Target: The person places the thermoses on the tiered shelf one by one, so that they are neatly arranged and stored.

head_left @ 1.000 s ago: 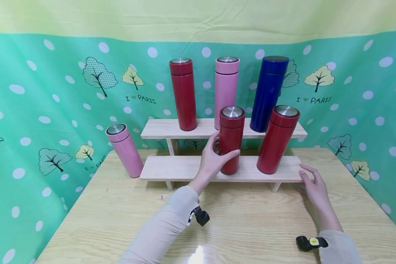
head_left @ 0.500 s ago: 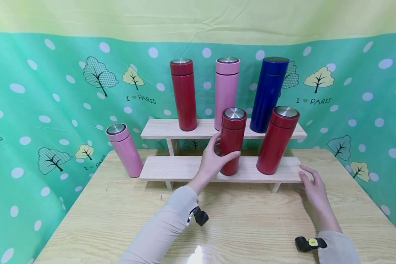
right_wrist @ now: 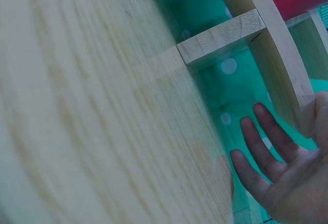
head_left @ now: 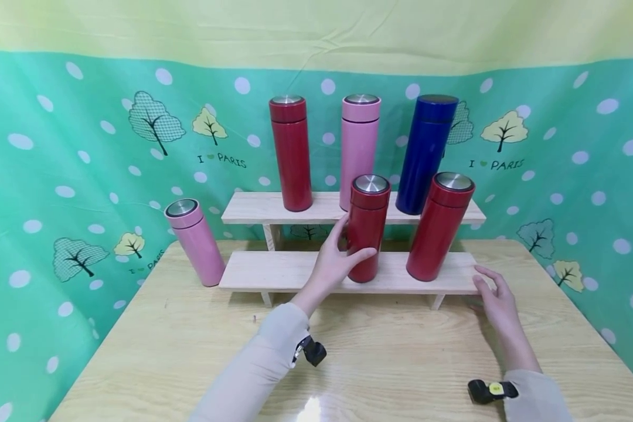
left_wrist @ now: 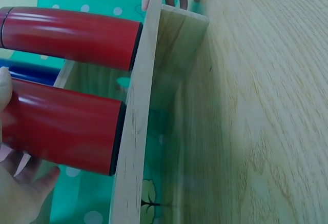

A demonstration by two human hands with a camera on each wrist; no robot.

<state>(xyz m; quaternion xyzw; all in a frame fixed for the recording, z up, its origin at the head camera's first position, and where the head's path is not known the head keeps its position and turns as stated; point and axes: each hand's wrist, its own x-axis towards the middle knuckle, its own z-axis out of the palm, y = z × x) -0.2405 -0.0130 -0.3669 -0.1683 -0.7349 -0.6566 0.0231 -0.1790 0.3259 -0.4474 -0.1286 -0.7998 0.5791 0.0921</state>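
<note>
My left hand (head_left: 331, 264) is around a red thermos bottle (head_left: 368, 231), thumb across its front and fingers at its left side. That bottle stands on the lower wooden shelf (head_left: 274, 271), as the left wrist view also shows with its base (left_wrist: 72, 126) at the board. To its right on the same shelf stands a second red thermos bottle (head_left: 439, 231). My right hand (head_left: 498, 299) touches the shelf's right end with thumb and index finger. In the right wrist view its other fingers (right_wrist: 261, 147) extend loosely below the board, holding nothing.
A red bottle (head_left: 292, 155), a pink bottle (head_left: 360, 146) and a blue bottle (head_left: 426, 155) stand on the upper shelf (head_left: 253, 206). Another pink bottle (head_left: 196, 243) stands on the table (head_left: 390, 357), left of the shelves. A dotted green cloth (head_left: 105, 176) hangs behind.
The held red bottle's top has tipped slightly to the right and toward me, its base staying about in place. My left thumb sits a little lower. My right hand has barely moved.
</note>
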